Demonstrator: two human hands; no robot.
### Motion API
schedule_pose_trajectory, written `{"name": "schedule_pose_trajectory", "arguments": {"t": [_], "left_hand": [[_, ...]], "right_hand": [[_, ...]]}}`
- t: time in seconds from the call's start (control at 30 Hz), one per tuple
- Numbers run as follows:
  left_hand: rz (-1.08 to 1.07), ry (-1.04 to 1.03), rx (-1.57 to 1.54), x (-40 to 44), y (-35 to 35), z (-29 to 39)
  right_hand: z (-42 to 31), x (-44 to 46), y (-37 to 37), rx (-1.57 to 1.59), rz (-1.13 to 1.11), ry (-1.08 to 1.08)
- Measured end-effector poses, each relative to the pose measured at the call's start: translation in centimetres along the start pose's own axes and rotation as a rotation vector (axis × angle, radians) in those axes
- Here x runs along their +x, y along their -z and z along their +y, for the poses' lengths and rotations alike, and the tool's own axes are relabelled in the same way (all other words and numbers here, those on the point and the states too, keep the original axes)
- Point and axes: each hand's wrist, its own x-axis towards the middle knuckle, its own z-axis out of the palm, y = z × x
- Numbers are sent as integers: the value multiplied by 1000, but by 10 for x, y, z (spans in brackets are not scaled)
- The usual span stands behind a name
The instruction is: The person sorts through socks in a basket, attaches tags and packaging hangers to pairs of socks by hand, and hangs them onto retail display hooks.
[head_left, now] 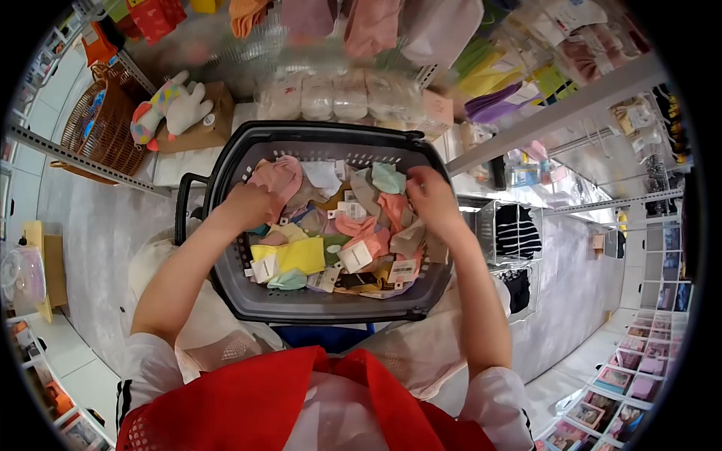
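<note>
A dark grey plastic basket holds a jumble of small folded textiles that look like socks, many with white paper tags. Inside its left part, my left hand has its fingers closed at a pink sock. My right hand reaches in at the right side, fingers curled down beside a mint green sock; whether it grips anything is hidden. A yellow sock lies at the lower left, and coral socks lie near the middle.
Behind the basket are plastic-wrapped white packs on a shelf, with socks hanging above. A plush toy on a cardboard box and a wicker basket stand at left. Wire baskets with dark items are at right, beside a metal shelf post.
</note>
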Motion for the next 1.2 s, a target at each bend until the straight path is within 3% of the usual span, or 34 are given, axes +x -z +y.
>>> {"name": "schedule_pose_trajectory", "arguments": {"t": [0.03,0.17,0.2,0.3,0.4,0.53,0.6,0.73,0.83,0.9,1.0,1.1,1.2], "left_hand": [[-6,44,53,3,5,7],[-205,-138,-192,42,-19,7],[-60,-213,-231,43,-21,10],[96,-257,-122,42,-31,17],[-66,-202,-91,31,-28,23],[-34,-240,-157,32,-26,29],[66,-239,-281,32,-17,37],[141,-135,-823,36,-1,51],[66,-2,-1445,41,-2,53],[87,29,-1884,46,-2,56],[218,23,-1865,45,11,51],[215,103,-1774,44,9,37],[276,206,-1969,44,9,37]], "right_hand": [[-4,3,-15,-332,-3,139],[16,8,-56,-745,-405,-207],[35,9,-64,-829,-507,-220],[58,2,-86,-920,-329,-185],[56,19,-102,-945,-365,-208],[34,31,-85,-675,-356,-25],[20,44,-76,-279,-324,23],[-10,49,-67,603,-452,-74],[-28,43,-64,857,-374,-192],[-28,43,-61,863,-409,-202],[-32,40,-59,864,-452,-193],[-31,37,-64,906,-473,-219],[-28,38,-68,926,-490,-248]]}}
